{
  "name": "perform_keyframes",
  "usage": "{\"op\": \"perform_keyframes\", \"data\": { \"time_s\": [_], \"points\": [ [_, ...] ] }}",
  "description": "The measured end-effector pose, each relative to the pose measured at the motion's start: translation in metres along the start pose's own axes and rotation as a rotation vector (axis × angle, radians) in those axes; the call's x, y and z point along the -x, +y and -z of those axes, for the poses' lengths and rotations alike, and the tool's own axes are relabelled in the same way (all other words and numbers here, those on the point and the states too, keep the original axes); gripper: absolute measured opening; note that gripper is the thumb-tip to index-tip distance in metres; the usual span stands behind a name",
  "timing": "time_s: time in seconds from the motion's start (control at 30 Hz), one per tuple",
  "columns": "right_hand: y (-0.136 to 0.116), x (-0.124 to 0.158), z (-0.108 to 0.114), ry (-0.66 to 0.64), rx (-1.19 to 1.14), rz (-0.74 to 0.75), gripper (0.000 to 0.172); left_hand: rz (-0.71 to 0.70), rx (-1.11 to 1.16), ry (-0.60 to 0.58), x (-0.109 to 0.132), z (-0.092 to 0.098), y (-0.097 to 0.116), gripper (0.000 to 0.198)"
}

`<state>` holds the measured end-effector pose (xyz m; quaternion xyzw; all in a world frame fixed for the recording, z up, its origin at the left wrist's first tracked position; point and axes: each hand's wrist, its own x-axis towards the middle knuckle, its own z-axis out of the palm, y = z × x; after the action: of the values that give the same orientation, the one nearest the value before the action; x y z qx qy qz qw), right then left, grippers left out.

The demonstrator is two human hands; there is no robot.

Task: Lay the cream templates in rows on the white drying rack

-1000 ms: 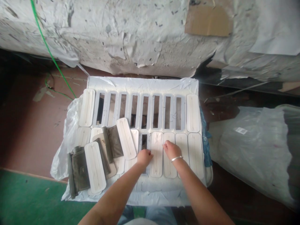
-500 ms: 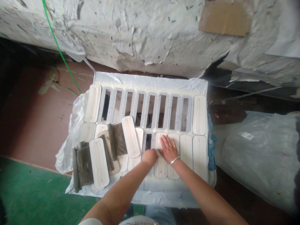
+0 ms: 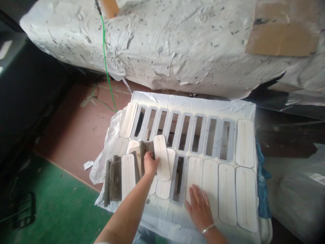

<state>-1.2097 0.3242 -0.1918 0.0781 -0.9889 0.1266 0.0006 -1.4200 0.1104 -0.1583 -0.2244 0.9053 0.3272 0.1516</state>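
My left hand (image 3: pixel 151 163) is closed over an olive-grey fabric pocket (image 3: pixel 148 146) attached to a white rounded panel (image 3: pixel 161 159) with a lengthwise zip-like slit. Its fingertips are partly hidden. Fingers spread, my right hand (image 3: pixel 200 207) lies on the lower end of another white slitted panel (image 3: pixel 195 171) in the frame's near row. Between the two hands one slot (image 3: pixel 179 176) in that row shows through. At the left lie a second grey pocket (image 3: pixel 115 178) and its white panel (image 3: pixel 128 173), overlapping others.
A white frame (image 3: pixel 193 105) carries a far row of slots and more white panels (image 3: pixel 245 144) at the right. Clear plastic (image 3: pixel 109 135) hangs off its left side. Behind stands a paper-covered table (image 3: pixel 177 51) with cardboard (image 3: pixel 284 30); a green cord (image 3: pixel 106 64) hangs from it.
My left hand has moved left from the uncovered slot to the grey pocket and its panel. My right hand has slid down toward the near edge. The view has shifted left.
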Motion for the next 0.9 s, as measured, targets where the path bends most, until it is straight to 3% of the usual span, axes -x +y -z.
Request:
{"op": "perform_keyframes", "data": {
  "time_s": [0.1,0.17,0.23,0.3,0.37,0.43,0.5,0.57,0.67,0.77,0.9],
  "points": [
    [-0.024,-0.059,0.000,-0.008,-0.297,-0.077,0.039,-0.001,0.007,-0.071,-0.016,-0.006,0.003,0.029],
    [-0.044,-0.106,-0.006,-0.017,-0.489,-0.221,0.039,-0.008,0.020,-0.126,-0.019,-0.008,0.007,0.020],
    [-0.061,-0.143,-0.010,-0.073,-0.648,-0.395,0.039,-0.034,0.046,-0.158,-0.015,-0.002,0.009,0.028],
    [-0.071,-0.159,-0.005,-0.073,-0.742,-0.487,0.043,-0.091,0.089,-0.167,-0.003,0.015,0.010,0.030],
    [-0.073,-0.151,0.014,-0.015,-0.784,-0.473,0.053,-0.170,0.177,-0.234,0.017,0.037,0.011,0.027],
    [-0.070,-0.126,0.042,0.011,-0.831,-0.400,0.061,-0.256,0.292,-0.423,0.046,0.056,0.011,0.031],
    [-0.063,-0.091,0.070,-0.051,-0.903,-0.347,0.052,-0.335,0.289,-0.616,0.078,0.064,0.012,0.034],
    [-0.053,-0.057,0.089,-0.121,-0.945,-0.389,0.041,-0.407,0.214,-0.774,0.108,0.056,0.013,0.034],
    [-0.037,-0.021,0.094,-0.177,-0.958,-0.625,0.048,-0.449,0.150,-0.876,0.137,0.026,0.015,0.032],
    [-0.019,-0.012,0.080,-0.225,-0.970,-0.809,0.060,-0.415,0.152,-0.863,0.145,0.000,0.018,0.029],
    [-0.003,-0.030,0.060,-0.287,-0.971,-0.809,0.065,-0.313,0.102,-0.772,0.133,-0.013,0.023,0.026]
  ]
}}
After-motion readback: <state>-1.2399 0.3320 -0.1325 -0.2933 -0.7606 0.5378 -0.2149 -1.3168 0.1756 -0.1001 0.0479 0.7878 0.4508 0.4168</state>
